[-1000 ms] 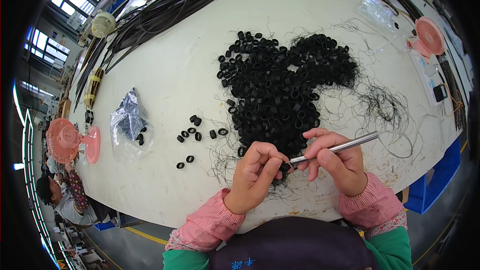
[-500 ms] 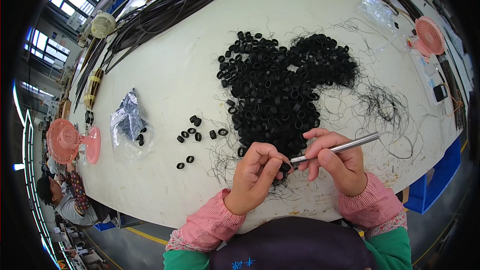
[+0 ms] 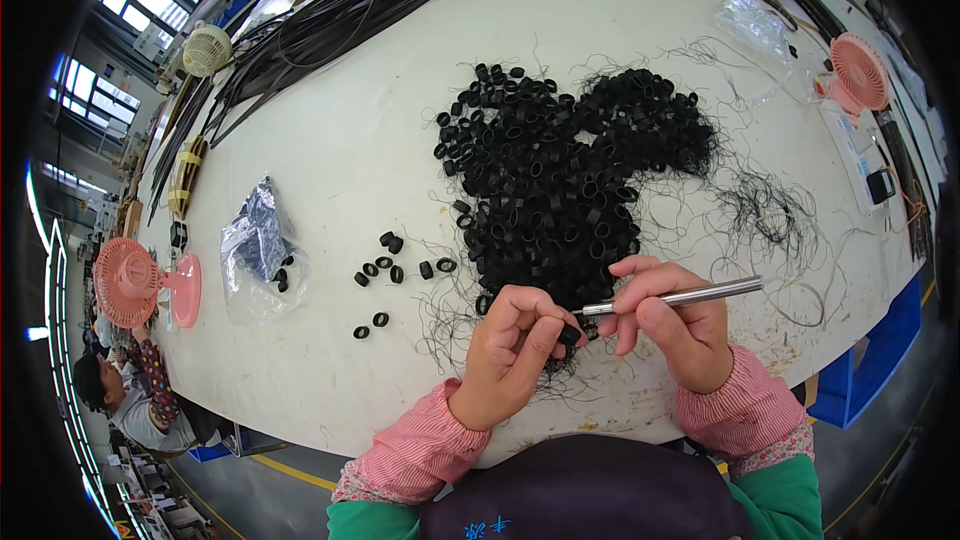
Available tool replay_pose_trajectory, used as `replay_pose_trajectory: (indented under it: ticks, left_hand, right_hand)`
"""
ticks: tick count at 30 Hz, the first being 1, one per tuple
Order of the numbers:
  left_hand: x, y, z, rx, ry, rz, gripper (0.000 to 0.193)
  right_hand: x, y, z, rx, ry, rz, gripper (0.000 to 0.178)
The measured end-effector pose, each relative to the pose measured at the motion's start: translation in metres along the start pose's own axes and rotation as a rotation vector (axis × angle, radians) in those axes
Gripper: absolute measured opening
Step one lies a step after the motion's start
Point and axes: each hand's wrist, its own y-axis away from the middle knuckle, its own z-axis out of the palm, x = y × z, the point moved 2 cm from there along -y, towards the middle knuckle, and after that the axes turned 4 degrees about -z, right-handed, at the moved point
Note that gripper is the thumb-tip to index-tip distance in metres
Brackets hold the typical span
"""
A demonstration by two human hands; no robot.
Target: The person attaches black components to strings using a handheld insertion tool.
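My left hand (image 3: 510,345) pinches a small black ring (image 3: 569,335) between thumb and fingertips. In my right hand (image 3: 675,325) is a slim silver pen-shaped tool (image 3: 720,291), held like a pencil. Its narrow tip points left and meets or nearly meets the ring; contact is too small to tell. Just beyond both hands lies a large heap of similar black rings (image 3: 545,190), with loose dark threads around its edges. Several single rings (image 3: 397,273) lie scattered to the left of the heap.
A clear plastic bag (image 3: 258,250) and a pink fan (image 3: 130,282) stand left. Dark strips (image 3: 310,30) lie at the far left. A tangle of threads (image 3: 770,210) and another pink fan (image 3: 860,72) are right. A co-worker (image 3: 130,395) sits at the left edge.
The tool has tilted flatter, its rear end dropping slightly toward me and its tip rising a little along the ring. My left hand stays nearly still.
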Motion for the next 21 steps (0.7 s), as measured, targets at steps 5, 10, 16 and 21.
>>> replay_pose_trajectory:
  ticks: [5,10,16,21]
  left_hand:
    - [-0.004,-0.001,0.003,0.009,-0.005,0.03,0.011]
    - [-0.003,-0.003,0.005,0.039,0.062,0.0,0.014]
    - [0.0,-0.004,0.008,-0.019,0.33,-0.216,0.016]
    - [0.0,-0.001,0.005,-0.123,0.149,-0.327,0.011]
  right_hand:
    - [-0.005,-0.008,0.009,-0.072,0.502,-0.245,0.028]
    - [-0.001,-0.007,0.014,-0.063,0.7,-0.396,0.038]
    - [0.002,-0.005,0.008,0.046,0.639,-0.433,0.036]
    - [0.003,-0.004,0.009,0.036,0.549,-0.345,0.035]
